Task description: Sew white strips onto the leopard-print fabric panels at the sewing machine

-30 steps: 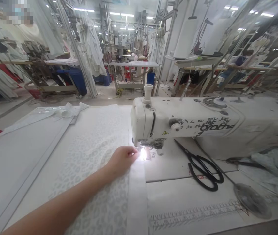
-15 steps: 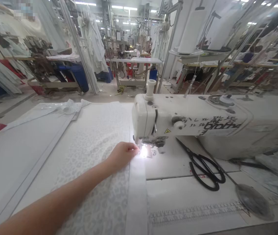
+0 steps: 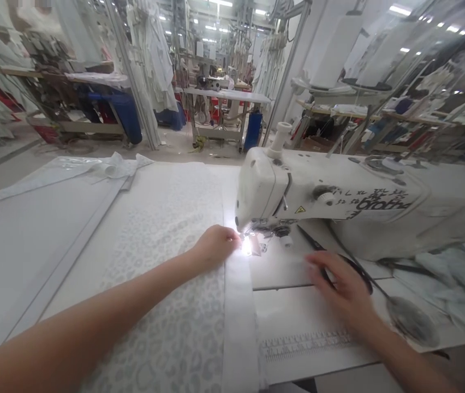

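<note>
My left hand (image 3: 218, 244) is closed in a pinch at the edge of a pale leopard-print fabric (image 3: 167, 284), just left of the lit needle area. A plain white band (image 3: 238, 322) runs along that fabric's right side, under the sewing machine (image 3: 263, 188) head. Over the black scissors (image 3: 357, 270), my right hand (image 3: 339, 278) hovers with loosely bent fingers apart, slightly blurred, nothing visible in them. The hand hides part of the scissors' handles; they appear to lie on the machine table.
A printed ruler scale (image 3: 306, 345) runs along the table front. Right of it lies a grey oval pad on a rod (image 3: 412, 321), with crumpled fabric (image 3: 461, 278) behind. White panels (image 3: 40, 234) lie at left. Thread cones (image 3: 334, 52) stand behind the machine.
My right hand has come into view from the lower right, over the scissors. My left hand keeps its pinch by the needle. The whole view has shifted slightly.
</note>
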Tool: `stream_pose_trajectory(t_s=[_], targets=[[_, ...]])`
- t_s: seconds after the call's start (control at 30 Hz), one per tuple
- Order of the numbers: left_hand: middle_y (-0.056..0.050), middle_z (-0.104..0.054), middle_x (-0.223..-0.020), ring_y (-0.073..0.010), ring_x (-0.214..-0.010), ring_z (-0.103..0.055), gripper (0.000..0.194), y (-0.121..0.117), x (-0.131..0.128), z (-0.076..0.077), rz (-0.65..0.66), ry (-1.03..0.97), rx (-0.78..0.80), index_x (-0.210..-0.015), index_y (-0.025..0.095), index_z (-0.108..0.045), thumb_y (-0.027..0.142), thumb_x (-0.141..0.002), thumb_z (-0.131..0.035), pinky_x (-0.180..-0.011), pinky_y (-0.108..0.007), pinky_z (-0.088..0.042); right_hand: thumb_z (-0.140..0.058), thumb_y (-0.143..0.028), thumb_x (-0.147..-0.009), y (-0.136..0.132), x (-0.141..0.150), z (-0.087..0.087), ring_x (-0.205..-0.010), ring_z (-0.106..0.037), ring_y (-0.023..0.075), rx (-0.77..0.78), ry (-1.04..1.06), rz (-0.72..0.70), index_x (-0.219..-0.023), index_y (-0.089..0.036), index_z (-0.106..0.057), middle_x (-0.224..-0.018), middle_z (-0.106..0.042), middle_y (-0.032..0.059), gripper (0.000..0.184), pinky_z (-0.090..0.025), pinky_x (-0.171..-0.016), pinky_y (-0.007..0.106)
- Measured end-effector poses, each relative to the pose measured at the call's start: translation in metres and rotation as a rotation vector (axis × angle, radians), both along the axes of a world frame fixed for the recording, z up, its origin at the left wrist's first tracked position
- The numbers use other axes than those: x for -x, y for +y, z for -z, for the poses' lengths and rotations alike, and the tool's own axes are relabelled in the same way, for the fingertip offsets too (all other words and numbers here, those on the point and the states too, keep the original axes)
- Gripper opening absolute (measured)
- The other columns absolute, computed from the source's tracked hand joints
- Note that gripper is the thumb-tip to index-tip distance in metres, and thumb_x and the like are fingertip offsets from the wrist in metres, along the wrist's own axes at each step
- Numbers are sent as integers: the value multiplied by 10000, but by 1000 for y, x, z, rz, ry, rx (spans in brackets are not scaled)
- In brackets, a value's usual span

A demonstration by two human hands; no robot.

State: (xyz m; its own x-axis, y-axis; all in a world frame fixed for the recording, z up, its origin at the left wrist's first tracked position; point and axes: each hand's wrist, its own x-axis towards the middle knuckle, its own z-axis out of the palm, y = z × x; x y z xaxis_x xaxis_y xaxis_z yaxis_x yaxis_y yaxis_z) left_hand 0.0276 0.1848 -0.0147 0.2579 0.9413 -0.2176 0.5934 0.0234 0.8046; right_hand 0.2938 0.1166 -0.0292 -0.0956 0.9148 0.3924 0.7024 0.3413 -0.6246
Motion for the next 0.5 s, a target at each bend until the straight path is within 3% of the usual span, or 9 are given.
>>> stream_pose_trajectory(t_s=[0.07, 0.13, 0.23, 0.33, 0.5], targets=[[28, -442, -517, -92, -464, -360, 217, -1, 0, 0, 1, -3, -26, -607, 175, -614, 309, -716, -481, -429, -211, -275, -524, -354, -832, 14, 36, 5, -825, -597, 192, 182, 110, -92, -950, -239, -641, -948, -636, 45, 202, -483, -710, 298], [24, -472, -534, -98, -484, -386, 205, -2, 0, 1, -1, -6, -56, -642, 180, -633, 303, -716, -486, -446, -213, -279, -534, -367, -800, 32, 69, 7, -765, -605, 194, 332, 203, -46, -909, -204, -664, -883, -661, 44, 235, -476, -669, 290], [20, -488, -546, -99, -496, -385, 205, -1, 1, 3, 3, -12, -92, -653, 180, -636, 293, -725, -481, -464, -215, -277, -517, -392, -789, 54, 100, 7, -677, -609, 193, 404, 211, 25, -783, -175, -672, -700, -663, 22, 267, -466, -614, 274], [20, -460, -521, -100, -491, -360, 209, 0, 1, 7, 6, -3, -115, -630, 173, -626, 280, -729, -478, -468, -224, -253, -523, -398, -767, 62, 109, 7, -628, -608, 191, 422, 171, 43, -694, -191, -658, -602, -642, -3, 257, -455, -574, 264], [20, -447, -520, -98, -484, -342, 219, 1, 0, 10, 10, 25, -126, -601, 171, -610, 269, -737, -469, -466, -239, -218, -538, -390, -737, 59, 108, 8, -750, -637, 217, 411, 127, 66, -731, -244, -682, -733, -695, -7, 205, -477, -640, 283]])
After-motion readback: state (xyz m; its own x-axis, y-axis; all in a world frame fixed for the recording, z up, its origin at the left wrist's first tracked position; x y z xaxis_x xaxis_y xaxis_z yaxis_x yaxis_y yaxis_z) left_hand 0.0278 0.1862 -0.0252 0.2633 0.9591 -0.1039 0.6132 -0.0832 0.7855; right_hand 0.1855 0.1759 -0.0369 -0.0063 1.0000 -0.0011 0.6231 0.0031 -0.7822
